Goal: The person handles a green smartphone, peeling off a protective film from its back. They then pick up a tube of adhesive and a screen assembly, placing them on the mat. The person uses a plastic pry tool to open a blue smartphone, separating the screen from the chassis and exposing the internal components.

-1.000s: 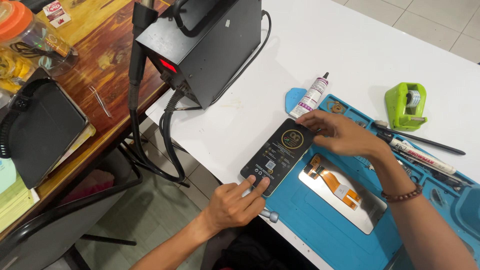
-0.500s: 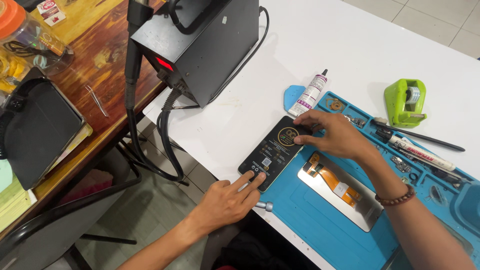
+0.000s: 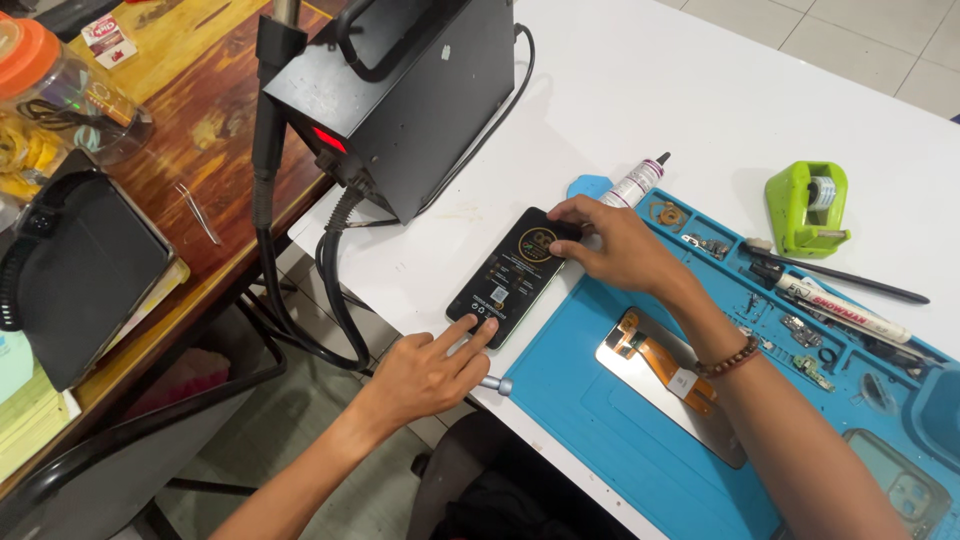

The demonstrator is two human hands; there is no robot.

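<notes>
1. Pressing the near end of a black phone (image 3: pixel 517 273) at frame centre, the left hand (image 3: pixel 425 370) has two fingers extended and holds nothing.
2. Steadying the far end, the right hand (image 3: pixel 617 245) lies spread flat.
3. Loose screen panel (image 3: pixel 672 378) on the blue mat (image 3: pixel 600 420) suggests assembly remains unfinished.
4. Small parts at right are hard to make out.

One head-worn view — looking steeply down, close over the white table (image 3: pixel 700 90).

your phone (image 3: pixel 515 275) lies flat and slanted at the surface (image 3: pixel 640 110) edge, dark printed film facing up.
</notes>
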